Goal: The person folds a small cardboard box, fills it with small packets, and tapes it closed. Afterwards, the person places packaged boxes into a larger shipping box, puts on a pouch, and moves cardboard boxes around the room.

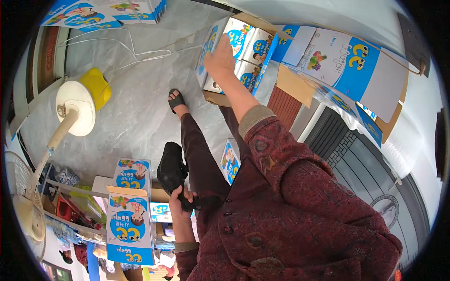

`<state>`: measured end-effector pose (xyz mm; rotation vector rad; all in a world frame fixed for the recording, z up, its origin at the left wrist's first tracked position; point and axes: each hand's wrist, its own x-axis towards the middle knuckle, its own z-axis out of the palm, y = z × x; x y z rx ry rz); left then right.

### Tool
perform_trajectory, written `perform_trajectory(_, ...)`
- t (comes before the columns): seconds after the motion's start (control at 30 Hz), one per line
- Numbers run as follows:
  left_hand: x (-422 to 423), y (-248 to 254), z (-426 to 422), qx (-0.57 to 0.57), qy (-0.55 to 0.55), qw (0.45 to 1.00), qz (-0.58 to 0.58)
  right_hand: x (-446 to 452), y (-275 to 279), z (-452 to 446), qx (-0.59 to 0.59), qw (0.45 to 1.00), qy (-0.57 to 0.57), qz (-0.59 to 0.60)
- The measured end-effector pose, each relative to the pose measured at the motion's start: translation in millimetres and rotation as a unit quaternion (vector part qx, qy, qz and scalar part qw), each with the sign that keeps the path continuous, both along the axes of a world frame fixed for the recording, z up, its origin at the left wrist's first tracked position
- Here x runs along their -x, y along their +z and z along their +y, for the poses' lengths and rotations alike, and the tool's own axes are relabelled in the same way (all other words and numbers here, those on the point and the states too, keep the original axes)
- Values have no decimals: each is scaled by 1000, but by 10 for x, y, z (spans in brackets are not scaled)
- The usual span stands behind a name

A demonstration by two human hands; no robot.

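Observation:
My right hand (220,62) is closed over the edge of a raised flap (208,41) on an open carton. Inside that carton stand several small white and blue printed boxes (253,44), packed side by side. My right forearm crosses the carton's near edge and hides part of it. Lower down, my left hand (182,200) is wrapped around the handle of a black gun-shaped tool (172,168), held beside my left leg. The tool's exact kind cannot be made out.
Flattened and open printed cartons (337,61) lie at right. More cartons (129,220) are stacked lower left by a shelf. A white pedestal fan base (75,107) and a yellow stool-like object (96,86) stand on the grey floor (136,89). White strapping (140,56) lies loose there.

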<state>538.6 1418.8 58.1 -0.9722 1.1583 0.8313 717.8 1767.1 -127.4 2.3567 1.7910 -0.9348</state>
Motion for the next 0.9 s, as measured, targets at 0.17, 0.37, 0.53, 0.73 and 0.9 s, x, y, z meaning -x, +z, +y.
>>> perform_trajectory(0.17,24,-14,-6,-5,3,1000,1,-720,37,-153,80,990,-118,12)
perform_trajectory(0.37,28,-60,36,19,-5,1000,19,-973,-215,-41,92,978,-19,-189)
perform_trajectory(0.53,-21,-128,-11,21,-37,999,17,-1144,-166,213,183,961,-26,-205)
perform_trajectory(0.73,-21,4,142,8,-20,1000,13,-1343,450,-188,-136,985,101,21)
perform_trajectory(0.9,-32,-35,99,-32,-55,998,12,-1785,434,-660,-262,958,27,-113)
